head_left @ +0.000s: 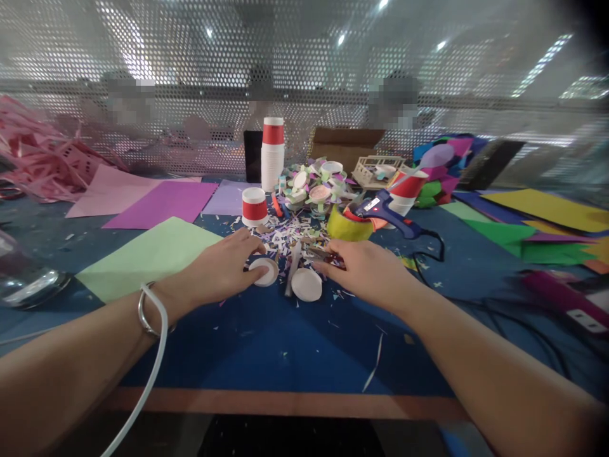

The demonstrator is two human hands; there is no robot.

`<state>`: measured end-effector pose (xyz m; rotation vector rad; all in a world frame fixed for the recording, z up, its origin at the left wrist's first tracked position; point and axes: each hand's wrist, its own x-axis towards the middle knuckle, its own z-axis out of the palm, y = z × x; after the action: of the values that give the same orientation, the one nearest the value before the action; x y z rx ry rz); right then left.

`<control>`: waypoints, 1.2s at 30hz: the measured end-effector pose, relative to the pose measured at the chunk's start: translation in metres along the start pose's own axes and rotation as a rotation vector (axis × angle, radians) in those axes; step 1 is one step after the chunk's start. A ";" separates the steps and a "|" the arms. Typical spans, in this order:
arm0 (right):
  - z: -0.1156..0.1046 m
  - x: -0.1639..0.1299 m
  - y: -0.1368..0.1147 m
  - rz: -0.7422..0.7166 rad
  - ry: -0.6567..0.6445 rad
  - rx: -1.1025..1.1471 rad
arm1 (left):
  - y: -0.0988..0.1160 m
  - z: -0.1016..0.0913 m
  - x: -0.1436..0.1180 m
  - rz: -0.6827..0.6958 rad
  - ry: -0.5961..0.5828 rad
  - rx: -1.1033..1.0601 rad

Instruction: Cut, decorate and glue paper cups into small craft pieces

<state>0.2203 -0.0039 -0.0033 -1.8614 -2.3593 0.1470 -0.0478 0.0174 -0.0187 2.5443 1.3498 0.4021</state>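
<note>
My left hand (pixel 223 266) rests on the blue table (pixel 266 343), its fingertips on a small white cup bottom (pixel 264 271). My right hand (pixel 364 270) lies palm down to the right of a second white cup bottom (pixel 306 284), with its fingers over something dark that I cannot make out. A white paper strip (pixel 291 261) lies between the two cup pieces. Just beyond the hands is a heap of paper scraps (pixel 290 230).
A red-and-white cup (pixel 254 206) stands upside down behind the scraps, a tall cup stack (pixel 273 154) farther back. A yellow tape roll (pixel 348 225) and a blue glue gun (pixel 387 209) with its black cord sit at the right. Coloured paper sheets lie left and right. People sit behind a perforated screen.
</note>
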 end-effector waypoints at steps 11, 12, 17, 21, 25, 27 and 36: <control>0.003 -0.001 -0.004 -0.101 0.019 0.499 | 0.007 -0.006 0.007 -0.099 0.178 -0.348; 0.004 -0.001 -0.005 -0.101 0.025 0.556 | 0.009 -0.006 0.007 -0.107 0.197 -0.388; 0.007 -0.002 -0.012 -0.136 0.038 0.834 | 0.022 0.000 0.005 -0.133 0.188 -0.726; 0.011 -0.003 -0.017 -0.184 0.034 0.933 | 0.035 0.004 0.001 -0.110 0.112 -0.942; 0.012 -0.003 -0.016 -0.181 0.071 0.932 | 0.044 0.003 -0.002 -0.149 0.035 -1.092; 0.012 -0.004 -0.016 -0.178 0.099 0.898 | 0.046 0.001 -0.003 -0.171 -0.003 -1.164; 0.013 -0.008 -0.020 -0.259 0.236 0.821 | 0.043 -0.004 -0.006 -0.251 -0.333 -1.498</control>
<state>0.2008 -0.0167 -0.0135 -1.1078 -1.9128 0.6975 -0.0196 -0.0105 -0.0014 1.1106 0.6904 0.5793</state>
